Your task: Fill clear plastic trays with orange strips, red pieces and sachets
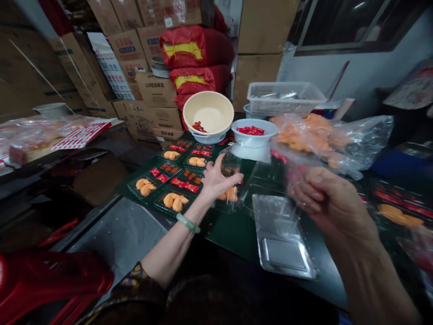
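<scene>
My left hand (218, 178) is spread open above the dark green table, its fingertips against a clear plastic bag (230, 180) with orange pieces at its bottom. My right hand (321, 194) is curled, pinching thin clear plastic film. A clear plastic tray (280, 239) lies flat below it. Several dark trays (165, 180) to the left hold orange pieces and red packets. A cream bowl (208, 113) holds a few red bits, and a white bowl (253, 131) holds red packets. A large clear bag of orange pieces (304, 140) lies behind my right hand.
A white plastic basket (284, 97) stands behind the bowls. Cardboard boxes and red sacks (194, 52) are stacked at the back. A table with bagged goods (43, 140) is at the left. A red stool (50, 280) sits at lower left. More trays lie at the right.
</scene>
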{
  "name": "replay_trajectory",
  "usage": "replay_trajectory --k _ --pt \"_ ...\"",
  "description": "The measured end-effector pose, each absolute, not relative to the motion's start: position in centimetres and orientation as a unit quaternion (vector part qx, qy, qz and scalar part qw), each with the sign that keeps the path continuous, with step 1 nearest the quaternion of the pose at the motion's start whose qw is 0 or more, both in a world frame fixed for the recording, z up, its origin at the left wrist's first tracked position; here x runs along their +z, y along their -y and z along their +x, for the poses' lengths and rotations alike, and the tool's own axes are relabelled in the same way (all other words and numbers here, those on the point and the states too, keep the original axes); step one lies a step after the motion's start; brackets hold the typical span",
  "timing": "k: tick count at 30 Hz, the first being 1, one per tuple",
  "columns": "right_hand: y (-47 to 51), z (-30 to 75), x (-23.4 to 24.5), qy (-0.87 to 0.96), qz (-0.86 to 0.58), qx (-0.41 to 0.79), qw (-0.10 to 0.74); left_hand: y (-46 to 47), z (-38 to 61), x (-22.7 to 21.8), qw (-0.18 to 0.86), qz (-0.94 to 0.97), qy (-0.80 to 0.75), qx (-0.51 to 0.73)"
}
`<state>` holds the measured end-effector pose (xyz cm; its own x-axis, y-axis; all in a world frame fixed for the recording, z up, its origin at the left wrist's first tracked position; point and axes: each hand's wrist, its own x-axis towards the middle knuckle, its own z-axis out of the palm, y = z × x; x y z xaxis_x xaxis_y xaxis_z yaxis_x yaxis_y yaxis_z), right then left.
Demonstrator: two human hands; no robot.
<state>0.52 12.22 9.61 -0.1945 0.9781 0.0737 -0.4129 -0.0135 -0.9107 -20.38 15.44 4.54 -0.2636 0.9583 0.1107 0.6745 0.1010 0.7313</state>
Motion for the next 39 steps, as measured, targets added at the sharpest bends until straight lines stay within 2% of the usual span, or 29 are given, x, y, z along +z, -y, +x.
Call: replay_trajectory --k 3,7,10,15,23,34,37,39 --pt "-11.3 3.3 8.0 0.433 -0.34 0.631 0.546 -16.5 -18.6 2.7 0.068 0.566 -0.787 0.234" --pt "-10.0 4.8 5.9 0.412 -0.343 0.658 0.529 -17.6 -16.0 0.1 -0.011 0.569 -0.809 0.148" --pt "-9.3 5.4 5.1 0.393 -0.34 0.676 0.523 -18.7 -15.3 -1.4 -0.026 0.554 -0.824 0.114" --pt "-8.6 6.3 4.2 0.379 -0.342 0.696 0.506 -20.5 -16.3 -2.6 0.03 0.501 -0.864 0.033" --pt "-8.5 6.6 2.7 0.377 -0.356 0.703 0.486 -22.7 -17.3 -2.7 0.058 0.544 -0.837 0.013" --pt "-9.2 5.4 3.3 0.369 -0.37 0.692 0.498 -25.2 -11.9 -2.7 0.091 0.674 -0.732 0.047" --pt "-10.0 4.0 4.6 0.363 -0.397 0.693 0.48 -24.6 -12.2 -1.1 0.1 0.691 -0.71 0.089" --pt "-10.6 2.4 5.7 0.373 -0.396 0.703 0.458 -23.7 -13.9 1.0 0.057 0.683 -0.711 0.157"
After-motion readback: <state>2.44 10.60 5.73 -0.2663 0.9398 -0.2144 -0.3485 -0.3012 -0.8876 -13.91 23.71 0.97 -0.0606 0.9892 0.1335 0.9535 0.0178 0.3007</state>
